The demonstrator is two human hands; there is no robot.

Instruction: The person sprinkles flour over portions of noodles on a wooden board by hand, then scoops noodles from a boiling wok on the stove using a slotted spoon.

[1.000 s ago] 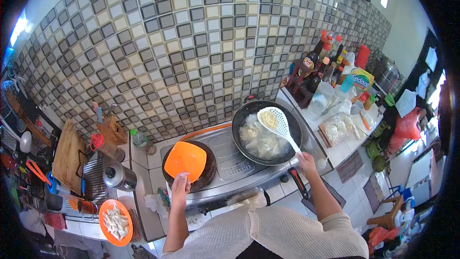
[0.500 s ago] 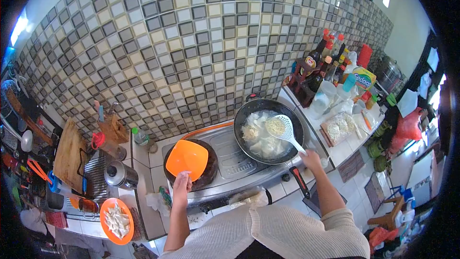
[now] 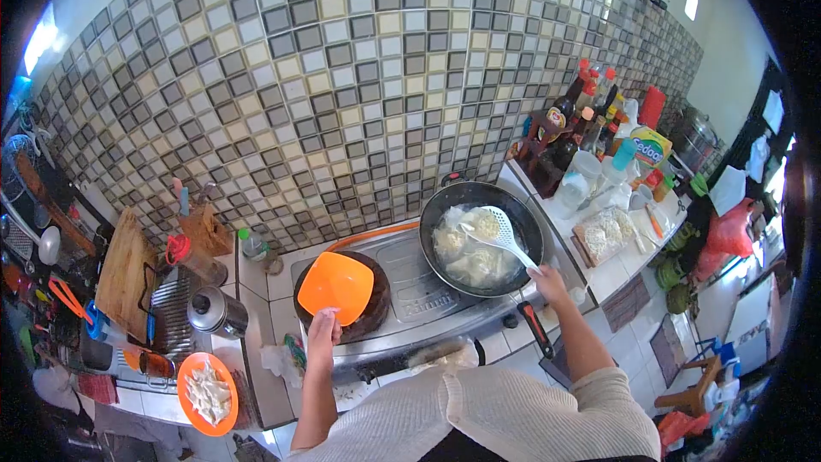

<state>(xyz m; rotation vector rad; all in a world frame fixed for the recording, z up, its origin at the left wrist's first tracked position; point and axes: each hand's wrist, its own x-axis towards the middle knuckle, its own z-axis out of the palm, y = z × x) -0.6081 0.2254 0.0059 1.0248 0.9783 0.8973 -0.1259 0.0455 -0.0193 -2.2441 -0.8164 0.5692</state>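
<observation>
My left hand [image 3: 322, 335] is closed on the near rim of an orange bowl [image 3: 335, 285], held over the left burner [image 3: 376, 308]. Nothing shows inside the bowl. In my right hand [image 3: 548, 283] is the handle of a white slotted spoon [image 3: 510, 242]. Its perforated head is down in a black wok [image 3: 436, 269], with noodles [image 3: 481, 224] on or beside it. Pale, folded dumpling-like pieces [image 3: 472, 267] lie with more noodles in cloudy liquid in the wok. The wok's black and red handle [image 3: 536, 330] points toward me.
At left, an orange plate [image 3: 224, 423] carries pale folded pieces beside a lidded metal pot [image 3: 216, 312]. Sauce bottles [image 3: 564, 111], plastic containers [image 3: 575, 184] and a bag of noodles [image 3: 600, 233] crowd the right counter. A tiled wall [image 3: 359, 85] rises behind the stove.
The slotted spoon's head has shifted slightly left and lower in the wok, with my right hand moving a little left. The orange bowl stays almost where it was.
</observation>
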